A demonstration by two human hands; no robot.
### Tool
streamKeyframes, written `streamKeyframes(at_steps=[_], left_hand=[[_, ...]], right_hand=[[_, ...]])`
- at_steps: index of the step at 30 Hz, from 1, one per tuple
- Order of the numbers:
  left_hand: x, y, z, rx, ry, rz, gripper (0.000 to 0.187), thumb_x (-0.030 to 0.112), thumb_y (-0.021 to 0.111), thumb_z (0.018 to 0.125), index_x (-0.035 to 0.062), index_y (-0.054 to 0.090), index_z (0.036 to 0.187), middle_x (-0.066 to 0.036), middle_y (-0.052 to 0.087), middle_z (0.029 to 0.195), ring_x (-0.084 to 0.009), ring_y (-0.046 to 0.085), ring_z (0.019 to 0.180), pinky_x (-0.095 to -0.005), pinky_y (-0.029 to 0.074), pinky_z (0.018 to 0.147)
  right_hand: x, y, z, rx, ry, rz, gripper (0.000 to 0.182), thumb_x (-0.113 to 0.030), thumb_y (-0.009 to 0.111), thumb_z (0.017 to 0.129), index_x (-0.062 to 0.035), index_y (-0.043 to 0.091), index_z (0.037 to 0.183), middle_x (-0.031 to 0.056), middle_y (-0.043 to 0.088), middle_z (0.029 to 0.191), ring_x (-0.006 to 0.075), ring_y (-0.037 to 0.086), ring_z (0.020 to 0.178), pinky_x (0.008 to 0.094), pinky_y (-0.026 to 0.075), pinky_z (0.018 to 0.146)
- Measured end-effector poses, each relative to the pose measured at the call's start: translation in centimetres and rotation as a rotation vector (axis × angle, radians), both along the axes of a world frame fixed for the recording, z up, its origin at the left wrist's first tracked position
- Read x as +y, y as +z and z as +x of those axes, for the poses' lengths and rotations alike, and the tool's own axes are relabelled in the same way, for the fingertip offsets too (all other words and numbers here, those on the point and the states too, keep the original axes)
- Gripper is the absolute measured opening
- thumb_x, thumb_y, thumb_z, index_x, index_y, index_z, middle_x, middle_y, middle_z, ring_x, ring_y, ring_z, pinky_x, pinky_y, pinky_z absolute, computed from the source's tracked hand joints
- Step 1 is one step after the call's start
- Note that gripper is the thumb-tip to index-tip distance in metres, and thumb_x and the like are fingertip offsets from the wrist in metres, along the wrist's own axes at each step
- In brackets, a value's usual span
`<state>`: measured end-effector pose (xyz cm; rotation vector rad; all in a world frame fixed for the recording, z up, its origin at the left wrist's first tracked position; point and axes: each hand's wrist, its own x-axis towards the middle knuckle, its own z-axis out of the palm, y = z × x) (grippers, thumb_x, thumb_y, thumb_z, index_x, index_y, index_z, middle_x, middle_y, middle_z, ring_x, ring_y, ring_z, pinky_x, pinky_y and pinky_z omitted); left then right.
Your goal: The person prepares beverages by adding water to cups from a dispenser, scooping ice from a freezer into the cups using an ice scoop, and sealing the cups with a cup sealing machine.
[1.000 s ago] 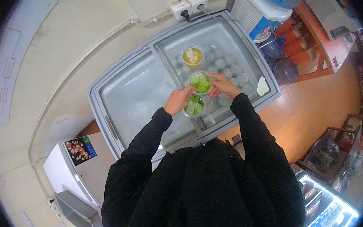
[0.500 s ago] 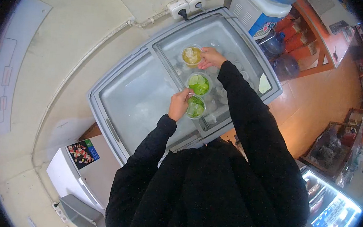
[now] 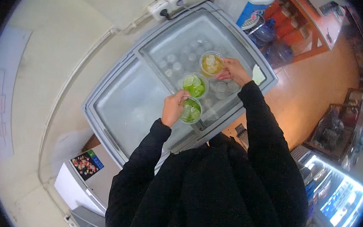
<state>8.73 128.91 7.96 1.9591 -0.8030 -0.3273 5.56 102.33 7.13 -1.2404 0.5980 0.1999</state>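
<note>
Three clear plastic cups of iced drink are over the glass-topped chest freezer (image 3: 118,104). My right hand (image 3: 234,70) grips the side of a cup of amber drink (image 3: 211,64) with pale ice in it. Nearer to me sits a cup of green drink (image 3: 193,86) with lime slices and leaves. Right beside it is a second cup of green drink, the nearer green cup (image 3: 191,111). My left hand (image 3: 173,107) has its fingers closed on this cup's rim, where the two green cups meet. The undersides of the cups are hidden.
Bottle tops show through the freezer's glass lid. A water dispenser (image 3: 245,9) stands at the far right corner, and plugged sockets (image 3: 166,5) are on the wall. A white cabinet (image 3: 75,186) is at the left, and a lit display fridge (image 3: 341,198) at the right.
My right hand has moved the amber cup to the right, away from the freezer's middle bar. My left hand stays at the nearer green cup. The whole view has shifted slightly.
</note>
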Motion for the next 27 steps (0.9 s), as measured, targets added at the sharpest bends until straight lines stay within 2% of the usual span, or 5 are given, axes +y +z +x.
streamKeyframes(at_steps=[2, 6, 13, 16, 27], left_hand=[[-1.3, 1.1, 0.1, -0.013, -0.050, 0.039, 0.012, -0.004, 0.051, 0.073, 0.0023, 0.053, 0.083, -0.014, 0.060, 0.076, -0.0291, 0.060, 0.071, -0.0313, 0.047, 0.061], [-6.2, 2.7, 0.4, -0.067, -0.172, 0.123, 0.010, -0.002, 0.051, 0.074, 0.0027, 0.053, 0.082, -0.014, 0.060, 0.075, -0.0307, 0.059, 0.071, -0.0324, 0.046, 0.060], [-20.6, 2.9, 2.1, -0.060, -0.380, 0.094, 0.011, -0.005, 0.049, 0.074, 0.0029, 0.054, 0.081, -0.014, 0.059, 0.073, -0.0293, 0.059, 0.069, -0.0318, 0.045, 0.057], [-29.6, 2.8, 1.1, -0.046, -0.428, 0.071, 0.010, -0.004, 0.050, 0.074, 0.0025, 0.055, 0.081, -0.014, 0.059, 0.073, -0.0289, 0.060, 0.067, -0.0304, 0.045, 0.056], [-69.5, 3.0, -4.2, -0.131, -0.757, -0.055, 0.011, -0.004, 0.052, 0.072, 0.0013, 0.055, 0.081, -0.015, 0.059, 0.072, -0.0272, 0.060, 0.068, -0.0294, 0.045, 0.059]], right_hand=[[-1.8, 1.2, -2.8, -0.045, -0.113, 0.018, 0.020, -0.009, 0.039, 0.082, 0.0040, 0.050, 0.093, 0.0177, 0.059, 0.075, 0.0238, 0.062, 0.062, 0.0285, 0.053, 0.051], [-8.0, 3.0, -8.5, 0.010, -0.214, -0.020, 0.017, -0.006, 0.038, 0.080, 0.0032, 0.049, 0.089, 0.0158, 0.059, 0.074, 0.0243, 0.062, 0.062, 0.0288, 0.053, 0.052], [-22.9, 3.3, -16.3, 0.059, -0.429, -0.128, 0.018, -0.005, 0.038, 0.079, 0.0046, 0.049, 0.090, 0.0157, 0.059, 0.071, 0.0247, 0.062, 0.059, 0.0296, 0.053, 0.051], [-30.9, 3.3, -20.4, 0.060, -0.479, -0.148, 0.028, -0.006, 0.039, 0.078, 0.0065, 0.049, 0.101, 0.0166, 0.059, 0.071, 0.0241, 0.062, 0.057, 0.0293, 0.053, 0.051], [-56.8, 1.9, -31.6, 0.028, -0.784, -0.127, 0.036, -0.006, 0.039, 0.077, 0.0031, 0.046, 0.111, 0.0154, 0.059, 0.076, 0.0200, 0.062, 0.058, 0.0270, 0.052, 0.051]])
